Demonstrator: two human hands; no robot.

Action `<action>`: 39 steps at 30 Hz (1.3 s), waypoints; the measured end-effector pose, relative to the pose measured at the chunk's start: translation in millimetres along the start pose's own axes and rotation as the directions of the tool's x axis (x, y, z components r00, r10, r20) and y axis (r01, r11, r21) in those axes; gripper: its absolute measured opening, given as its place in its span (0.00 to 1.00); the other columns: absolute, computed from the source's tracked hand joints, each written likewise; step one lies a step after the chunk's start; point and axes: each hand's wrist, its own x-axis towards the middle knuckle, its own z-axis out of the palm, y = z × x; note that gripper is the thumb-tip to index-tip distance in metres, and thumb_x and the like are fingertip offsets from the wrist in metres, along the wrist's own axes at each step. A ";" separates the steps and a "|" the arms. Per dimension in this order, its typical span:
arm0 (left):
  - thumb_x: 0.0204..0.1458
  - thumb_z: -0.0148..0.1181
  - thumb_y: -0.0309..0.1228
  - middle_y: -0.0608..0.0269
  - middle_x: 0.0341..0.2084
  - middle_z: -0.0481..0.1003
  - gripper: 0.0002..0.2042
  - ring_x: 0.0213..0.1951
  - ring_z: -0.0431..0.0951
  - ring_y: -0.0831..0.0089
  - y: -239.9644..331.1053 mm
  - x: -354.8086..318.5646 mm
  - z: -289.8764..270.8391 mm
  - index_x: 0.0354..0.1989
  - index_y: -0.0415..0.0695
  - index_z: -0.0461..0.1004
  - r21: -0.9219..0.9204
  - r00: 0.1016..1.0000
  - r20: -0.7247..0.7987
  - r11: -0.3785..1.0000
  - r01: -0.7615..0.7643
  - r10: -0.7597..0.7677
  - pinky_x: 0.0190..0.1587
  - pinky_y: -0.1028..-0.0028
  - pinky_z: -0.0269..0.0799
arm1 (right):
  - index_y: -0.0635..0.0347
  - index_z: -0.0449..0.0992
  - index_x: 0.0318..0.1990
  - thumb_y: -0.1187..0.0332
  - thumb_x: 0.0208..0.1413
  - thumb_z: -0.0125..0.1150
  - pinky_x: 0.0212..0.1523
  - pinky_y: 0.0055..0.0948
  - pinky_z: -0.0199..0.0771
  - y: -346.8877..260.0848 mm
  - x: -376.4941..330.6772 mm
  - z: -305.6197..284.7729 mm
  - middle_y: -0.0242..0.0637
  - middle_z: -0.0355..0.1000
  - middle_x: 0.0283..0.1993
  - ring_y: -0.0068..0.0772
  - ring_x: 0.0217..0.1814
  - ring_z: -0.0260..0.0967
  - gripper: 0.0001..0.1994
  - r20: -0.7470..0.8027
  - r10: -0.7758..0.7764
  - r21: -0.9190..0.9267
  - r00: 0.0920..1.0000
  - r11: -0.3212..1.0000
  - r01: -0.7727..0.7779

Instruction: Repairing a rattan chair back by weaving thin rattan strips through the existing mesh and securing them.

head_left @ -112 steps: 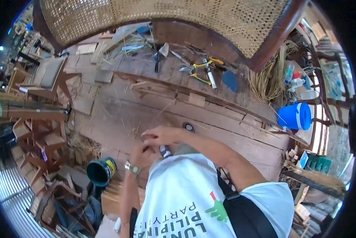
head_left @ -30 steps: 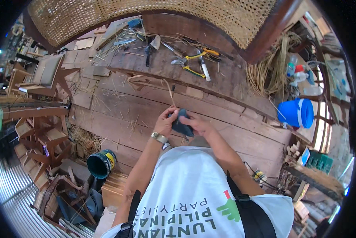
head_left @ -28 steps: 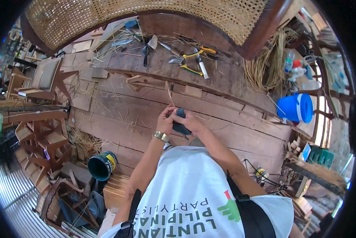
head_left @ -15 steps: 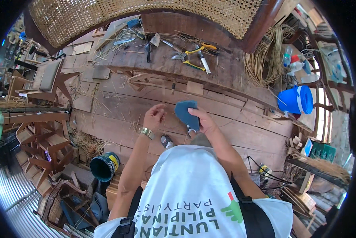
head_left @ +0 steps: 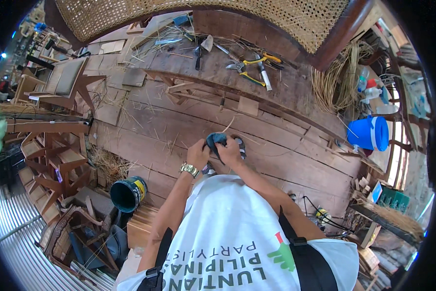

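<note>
Bunching: blue sheet point(head_left: 216, 139), flat moments ago, sits folded in right grip point(head_left: 230, 151), strip point(head_left: 229, 123) poking out; left grip point(head_left: 198, 154) clenched alongside, contents hidden; work two-handed

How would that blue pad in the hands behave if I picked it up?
The blue pad would likely be flexible rather than stiff, since it curls between the fingers. Probably light too, as it looks thin. Its uneven shape makes rolling seem unlikely.

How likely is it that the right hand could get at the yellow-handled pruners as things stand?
Probably not without letting go: the right hand holds the blue pad, and the pruners lie on the bench ahead, though nothing seems to block the way.
</note>
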 end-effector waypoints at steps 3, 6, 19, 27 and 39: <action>0.78 0.65 0.38 0.43 0.38 0.90 0.13 0.43 0.93 0.42 26.8 -27.3 -9.9 0.49 0.40 0.88 -0.093 0.995 0.082 0.993 0.068 -0.061 0.47 0.48 0.85 | 0.57 0.88 0.65 0.70 0.72 0.72 0.66 0.52 0.90 14.4 14.5 -11.0 0.54 0.92 0.56 0.65 0.64 0.91 0.16 -0.099 -0.107 -0.031 0.989 0.994 0.105; 0.80 0.65 0.40 0.47 0.37 0.90 0.14 0.41 0.92 0.49 16.2 -67.0 -45.6 0.51 0.41 0.89 -0.089 0.974 0.211 0.990 0.108 -0.087 0.47 0.50 0.85 | 0.56 0.87 0.64 0.69 0.71 0.74 0.65 0.55 0.90 32.0 36.6 -40.3 0.56 0.91 0.59 0.67 0.65 0.91 0.16 -0.263 0.014 -0.244 0.965 0.966 -0.080; 0.80 0.71 0.44 0.63 0.28 0.86 0.19 0.25 0.81 0.73 -216.8 -94.9 -81.0 0.44 0.39 0.89 -0.355 0.782 0.203 0.700 0.620 -0.590 0.29 0.66 0.77 | 0.70 0.81 0.79 0.32 0.78 0.76 0.70 0.38 0.87 87.8 21.0 -107.3 0.44 0.87 0.73 0.37 0.69 0.86 0.45 0.333 0.462 0.281 0.822 0.784 -0.554; 0.82 0.70 0.44 0.71 0.30 0.83 0.17 0.27 0.77 0.81 18.3 -4.1 30.3 0.44 0.42 0.87 -0.675 0.907 0.402 0.628 0.388 -0.128 0.32 0.72 0.72 | 0.56 0.72 0.86 0.41 0.86 0.69 0.74 0.40 0.89 45.7 -28.9 -41.5 0.41 0.85 0.73 0.37 0.74 0.85 0.36 0.584 -0.014 0.788 0.812 0.248 -0.563; 0.72 0.75 0.45 0.56 0.30 0.90 0.18 0.32 0.89 0.64 -21.9 -12.4 44.2 0.41 0.39 0.90 -0.316 0.949 0.249 0.910 0.267 -0.192 0.38 0.60 0.82 | 0.54 0.81 0.76 0.56 0.78 0.84 0.70 0.44 0.92 28.1 -20.4 -43.1 0.37 0.87 0.64 0.36 0.65 0.88 0.28 0.630 0.328 0.615 0.704 0.342 -0.710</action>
